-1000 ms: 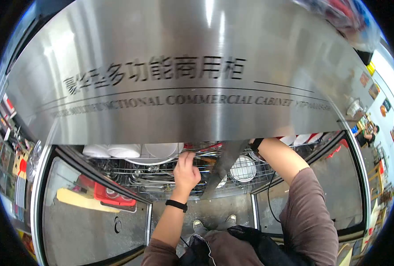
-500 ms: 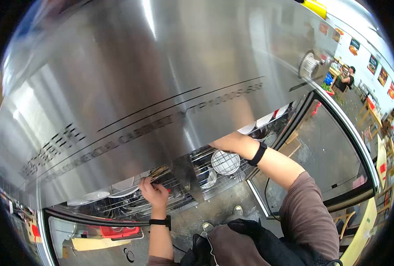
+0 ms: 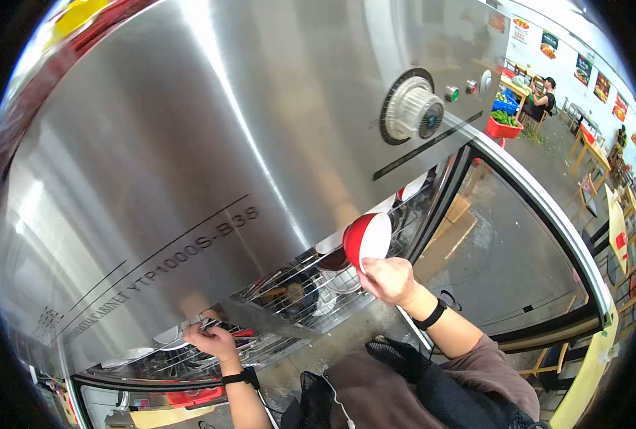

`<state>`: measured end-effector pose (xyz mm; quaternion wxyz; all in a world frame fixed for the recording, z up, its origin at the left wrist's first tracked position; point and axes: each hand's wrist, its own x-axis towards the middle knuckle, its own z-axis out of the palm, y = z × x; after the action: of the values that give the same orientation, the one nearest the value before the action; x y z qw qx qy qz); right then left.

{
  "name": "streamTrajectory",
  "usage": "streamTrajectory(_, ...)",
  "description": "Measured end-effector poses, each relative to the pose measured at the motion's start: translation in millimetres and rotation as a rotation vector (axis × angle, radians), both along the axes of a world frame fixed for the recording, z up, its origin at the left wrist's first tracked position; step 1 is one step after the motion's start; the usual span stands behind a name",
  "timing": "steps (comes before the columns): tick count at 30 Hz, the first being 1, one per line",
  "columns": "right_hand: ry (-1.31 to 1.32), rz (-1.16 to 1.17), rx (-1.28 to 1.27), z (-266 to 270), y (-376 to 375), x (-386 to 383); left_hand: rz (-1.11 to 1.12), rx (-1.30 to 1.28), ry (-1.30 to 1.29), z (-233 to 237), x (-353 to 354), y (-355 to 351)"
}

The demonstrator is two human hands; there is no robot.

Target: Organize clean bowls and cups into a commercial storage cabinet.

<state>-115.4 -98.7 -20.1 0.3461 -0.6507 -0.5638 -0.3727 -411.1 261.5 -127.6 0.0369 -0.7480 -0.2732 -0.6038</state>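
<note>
My right hand (image 3: 389, 280) is closed on the rim of a bowl (image 3: 358, 239), red outside and white inside, tilted on its side at the opening of a stainless steel cabinet (image 3: 211, 143). My left hand (image 3: 211, 340) is at the cabinet's lower left opening, its fingers curled by the wire rack (image 3: 261, 342). What those fingers hold, if anything, I cannot make out. Inside, white dishes stand on the racks, and a dark red bowl (image 3: 332, 259) is just left of the held one.
A glass door (image 3: 507, 250) hangs open on the right, another on the left. The cabinet front carries a dial (image 3: 411, 111) and buttons. Further off are a red basket of greens (image 3: 504, 125), a seated person (image 3: 542, 100), tables and chairs.
My right hand has come out of the cabinet with the red and white bowl. My left hand has shifted down and left in view, and the view has turned, bringing the dial closer.
</note>
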Motion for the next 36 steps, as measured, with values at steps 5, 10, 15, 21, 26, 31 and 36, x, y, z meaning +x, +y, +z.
streamTrajectory(5,0.026,-0.069,0.017,-8,-16,22,0.051,-0.146,-0.066,-9,5,1)
streamTrajectory(10,-0.070,0.107,-0.061,-12,5,8,0.075,-0.059,-0.066,2,11,-4)
streamTrajectory(15,-0.025,0.069,-0.032,-16,37,7,0.105,-0.121,-0.025,-2,4,-4)
streamTrajectory(21,0.102,0.016,0.003,-15,64,13,0.045,-0.157,-0.014,-1,-1,-4)
streamTrajectory(26,0.317,-0.100,-0.036,-16,81,9,0.032,-0.120,0.013,1,-2,-4)
streamTrajectory(31,0.473,-0.176,-0.044,2,83,-5,-0.003,-0.081,0.008,9,-1,-5)
streamTrajectory(36,0.432,-0.194,-0.053,0,86,-6,-0.011,-0.052,0.019,1,-4,1)
